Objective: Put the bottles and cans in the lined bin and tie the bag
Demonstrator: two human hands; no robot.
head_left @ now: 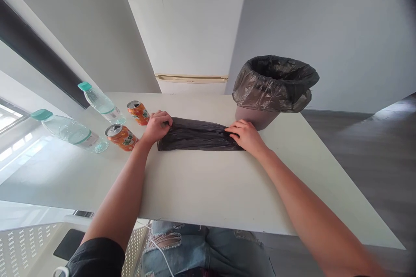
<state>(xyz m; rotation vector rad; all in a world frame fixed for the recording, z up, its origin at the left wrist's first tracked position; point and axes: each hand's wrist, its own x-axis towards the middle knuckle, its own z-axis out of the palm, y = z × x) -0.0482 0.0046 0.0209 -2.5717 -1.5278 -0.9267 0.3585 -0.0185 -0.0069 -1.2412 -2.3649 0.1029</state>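
A black plastic bag (201,136), folded into a long strip, lies flat across the white table (208,186). My left hand (158,126) is closed on the bag's left end, fingers curled around its upper corner. At the right end, my right hand (246,135) pinches the bag's upper edge between thumb and fingers. Just behind my right hand stands a mauve bin (256,117) with a black liner (273,91) folded over its rim.
Two orange cans (122,137) (139,113) stand left of my left hand. Beyond them are two clear bottles (73,132) (102,103) with teal caps. A white refrigerator (188,21) rises behind the table. A dark phone (69,243) lies at the lower left.
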